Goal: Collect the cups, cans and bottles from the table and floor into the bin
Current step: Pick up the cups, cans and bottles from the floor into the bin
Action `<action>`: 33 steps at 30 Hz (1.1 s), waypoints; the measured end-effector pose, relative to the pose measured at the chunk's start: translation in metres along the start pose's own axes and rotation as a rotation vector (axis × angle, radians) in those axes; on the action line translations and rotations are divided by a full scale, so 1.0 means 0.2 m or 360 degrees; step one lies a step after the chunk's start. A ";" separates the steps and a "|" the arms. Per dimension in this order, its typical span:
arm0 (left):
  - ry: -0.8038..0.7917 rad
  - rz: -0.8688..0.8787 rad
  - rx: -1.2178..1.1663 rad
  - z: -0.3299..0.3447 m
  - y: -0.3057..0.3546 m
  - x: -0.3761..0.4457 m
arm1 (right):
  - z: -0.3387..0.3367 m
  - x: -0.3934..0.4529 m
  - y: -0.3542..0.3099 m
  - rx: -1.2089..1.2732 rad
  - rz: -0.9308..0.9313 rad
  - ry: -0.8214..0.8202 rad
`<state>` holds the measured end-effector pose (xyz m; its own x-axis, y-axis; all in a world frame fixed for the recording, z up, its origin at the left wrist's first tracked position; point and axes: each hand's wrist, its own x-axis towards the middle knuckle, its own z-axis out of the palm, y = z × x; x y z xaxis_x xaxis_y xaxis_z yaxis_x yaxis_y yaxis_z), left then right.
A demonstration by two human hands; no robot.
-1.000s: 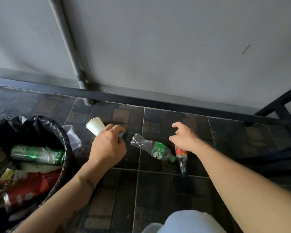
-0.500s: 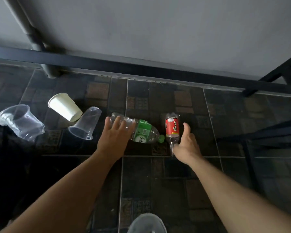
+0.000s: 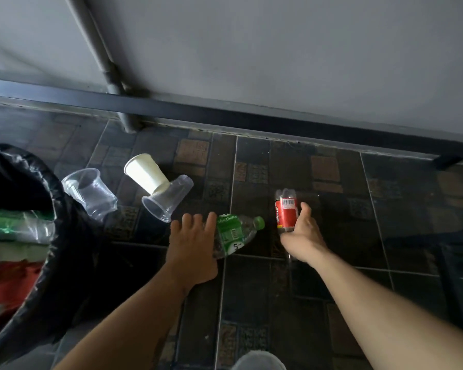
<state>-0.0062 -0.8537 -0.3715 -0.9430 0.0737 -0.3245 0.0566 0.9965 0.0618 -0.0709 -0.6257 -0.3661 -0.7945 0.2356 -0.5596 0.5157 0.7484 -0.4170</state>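
**Two hands on two bottles lying on the tiled floor**

At far left stood the bin (image 3: 42, 180), lined with a black bag and already holding a green-labelled bottle and red and white wrappers. Just beside it on the dark floor (image 3: 332, 263) lay a clear plastic cup (image 3: 91, 193) on its side. Next came a white paper cup (image 3: 146, 173), also on its side, its base touching a second clear cup (image 3: 169, 200).

The left hand (image 3: 193, 244) lay over the base end of a clear, crumpled bottle with a green label and green cap (image 3: 234, 233); its grip was partly curled around the body, though full closure could not be told. The right hand (image 3: 301, 235) had its grip wrapped around the lower part of a small red-labelled bottle (image 3: 286, 209), thumb raised along the bottle's right side.

A dark metal rail (image 3: 225, 116) and a grey pipe (image 3: 110, 73) ran along the wall behind.

Compared with half a second before, the bin had come back into sight at left, and the right hand had closed further onto the red-labelled bottle.
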 end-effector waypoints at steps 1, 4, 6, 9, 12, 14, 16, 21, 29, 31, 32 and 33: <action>-0.0001 -0.0059 -0.0127 0.01 -0.01 -0.03 | 0.00 -0.02 -0.01 -0.0007 -0.0015 -0.0015; -0.0058 -0.0218 -0.0497 -0.01 -0.03 -0.11 | -0.04 -0.08 -0.05 -0.0004 -0.0131 -0.0030; 0.0009 -0.0227 -0.0671 -0.06 -0.05 -0.16 | -0.08 -0.13 -0.09 -0.0006 -0.0238 -0.0087; 0.0176 -0.0204 -0.0951 -0.22 -0.09 -0.20 | -0.16 -0.25 -0.22 -0.0011 -0.0406 -0.0229; 0.0423 -0.0107 -0.1144 -0.45 -0.13 -0.26 | -0.24 -0.39 -0.42 0.0060 -0.0620 -0.0278; 0.0590 -0.0021 -0.1189 -0.63 -0.14 -0.33 | -0.30 -0.51 -0.56 0.0141 -0.0756 -0.0257; 0.0730 0.0017 -0.1257 -0.80 -0.16 -0.43 | -0.35 -0.64 -0.72 0.0228 -0.0871 -0.0236; 0.1040 -0.0076 -0.1236 -1.07 -0.37 -0.67 | -0.34 -0.95 -1.10 0.0353 -0.1111 -0.0332; 0.1099 -0.0779 -0.1292 -1.08 -0.87 -1.05 | 0.04 -1.28 -1.41 0.0264 -0.1318 -0.0573; 0.0982 -0.0931 -0.1260 -1.02 -0.95 -1.10 | 0.15 -1.30 -1.42 0.0118 -0.1338 -0.0538; 0.0909 -0.1001 -0.1240 -0.98 -0.99 -1.13 | 0.20 -1.32 -1.41 0.0030 -0.1352 -0.0521; 0.0821 -0.1064 -0.1230 -0.94 -1.02 -1.15 | 0.25 -1.34 -1.40 -0.0060 -0.1365 -0.0506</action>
<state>0.1371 -1.0811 -0.1328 -0.7407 -0.6650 -0.0959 -0.5554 0.5257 0.6444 0.0132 -0.9283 -0.1353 -0.7717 -0.5882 -0.2419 -0.2257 0.6089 -0.7605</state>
